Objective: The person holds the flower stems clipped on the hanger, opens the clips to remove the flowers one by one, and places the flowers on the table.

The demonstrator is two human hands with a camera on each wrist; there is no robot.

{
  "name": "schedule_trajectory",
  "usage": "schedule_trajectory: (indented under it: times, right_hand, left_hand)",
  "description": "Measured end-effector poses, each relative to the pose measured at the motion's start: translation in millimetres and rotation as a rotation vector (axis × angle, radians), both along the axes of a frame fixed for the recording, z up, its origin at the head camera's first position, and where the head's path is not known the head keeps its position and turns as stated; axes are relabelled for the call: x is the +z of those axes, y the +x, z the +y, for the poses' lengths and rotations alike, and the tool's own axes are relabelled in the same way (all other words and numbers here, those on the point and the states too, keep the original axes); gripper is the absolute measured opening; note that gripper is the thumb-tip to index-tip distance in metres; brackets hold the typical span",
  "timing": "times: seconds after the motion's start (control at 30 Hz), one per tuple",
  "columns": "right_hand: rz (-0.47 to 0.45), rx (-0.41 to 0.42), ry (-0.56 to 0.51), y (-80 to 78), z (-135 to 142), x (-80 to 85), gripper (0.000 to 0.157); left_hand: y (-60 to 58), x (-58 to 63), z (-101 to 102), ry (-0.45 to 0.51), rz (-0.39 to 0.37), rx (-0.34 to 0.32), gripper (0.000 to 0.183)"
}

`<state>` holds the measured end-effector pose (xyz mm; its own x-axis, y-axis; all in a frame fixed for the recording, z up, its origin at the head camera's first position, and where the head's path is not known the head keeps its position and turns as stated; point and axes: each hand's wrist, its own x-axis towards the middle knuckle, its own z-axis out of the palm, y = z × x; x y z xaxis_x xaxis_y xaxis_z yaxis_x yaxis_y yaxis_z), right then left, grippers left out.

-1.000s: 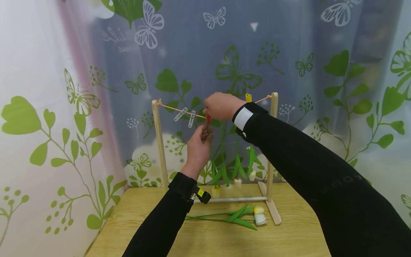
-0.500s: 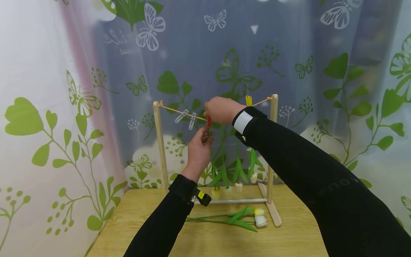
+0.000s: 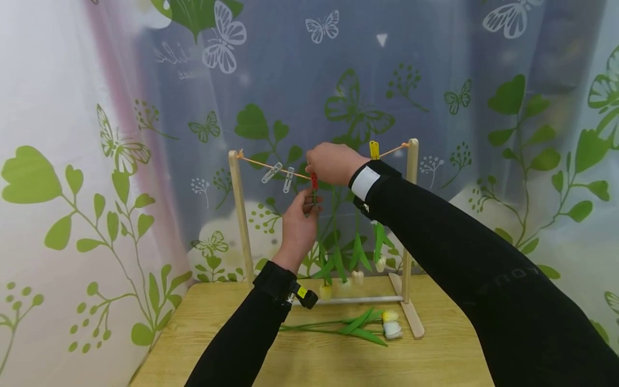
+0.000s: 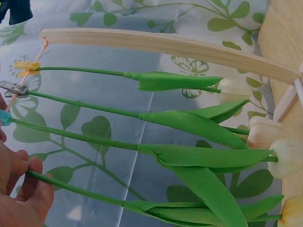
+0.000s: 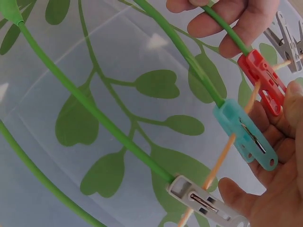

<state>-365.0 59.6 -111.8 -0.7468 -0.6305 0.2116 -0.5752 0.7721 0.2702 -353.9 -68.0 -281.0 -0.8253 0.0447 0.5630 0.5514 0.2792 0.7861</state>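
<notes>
In the head view my left hand pinches the green stem of an artificial tulip, which hangs head down. The left wrist view shows that stem between thumb and fingers, leading to a yellowish bloom. My right hand pinches a red clothespin on the orange cord. In the right wrist view the stem's end meets the red clothespin's mouth. Beside it, a teal clothespin and a grey clothespin each hold another tulip stem.
A yellow clothespin holds a tulip near the right post of the wooden frame. Two whitish clothespins sit on the cord's left part. Below, a yellow and a white tulip lie on the wooden table; a patterned curtain hangs behind.
</notes>
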Motion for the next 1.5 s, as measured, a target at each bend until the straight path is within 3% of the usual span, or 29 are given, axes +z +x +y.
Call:
schedule_trajectory:
  times: [0.3,0.7,1.0,1.13,1.5]
  right_hand:
    - [-0.002,0.001,-0.056,0.5,1.4,1.0,0.026]
    - [0.001,0.006,-0.054,2.6,4.7,2.4,0.026]
    - [-0.031,0.003,-0.073,2.4,4.6,4.8,0.026]
    - [-0.018,0.033,-0.023,2.7,5.1,7.4,0.024]
    - [0.018,0.044,-0.023,0.9,8.2,5.5,0.029]
  left_hand:
    - [2.5,-1.1,1.8,0.014,-0.024,-0.004,0.043]
    - [6.7,-3.1,0.0,0.032,-0.059,-0.024,0.043]
    - [7.4,-15.9,-5.8,0.037,-0.09,-0.015,0.046]
    - [8.8,-21.1,-9.8,0.026,-0.092,-0.01,0.047]
    - [24.7,-38.9,-22.0,0.058,-0.089,-0.011,0.043]
